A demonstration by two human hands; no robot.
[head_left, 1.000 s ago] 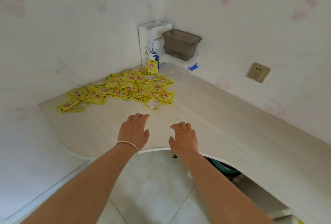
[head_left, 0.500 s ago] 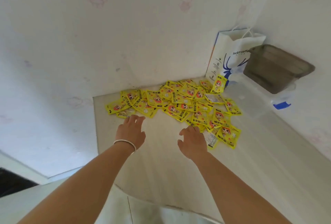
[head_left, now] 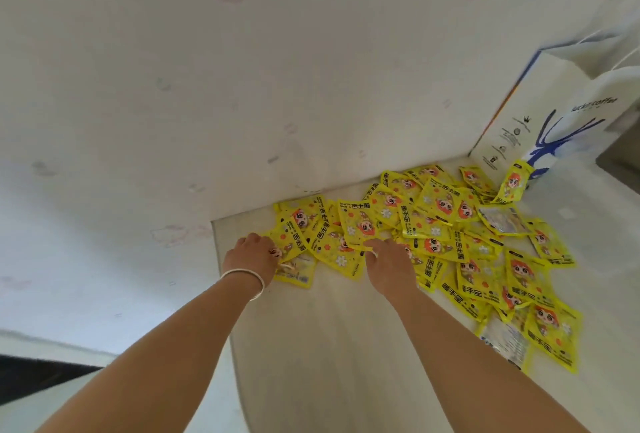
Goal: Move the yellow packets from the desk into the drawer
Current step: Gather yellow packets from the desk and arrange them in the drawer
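Observation:
Several yellow packets [head_left: 440,221] with a cartoon face lie in a loose, overlapping pile on the pale desk [head_left: 329,346], against the wall and out to the right. My left hand [head_left: 250,256], with a silver bangle on the wrist, has its fingers curled onto the leftmost packets at the pile's edge. My right hand [head_left: 388,268] reaches onto the middle of the pile, fingertips resting on a packet. No drawer is in view.
A white paper bag [head_left: 540,110] with a blue deer logo stands in the far right corner, one packet leaning on it. A dark bin [head_left: 623,155] shows at the right edge. The desk's left edge [head_left: 225,294] drops off beside my left wrist.
The view has moved in and to the left towards the pile. Both hands went forward from the bare desk and now touch the packets.

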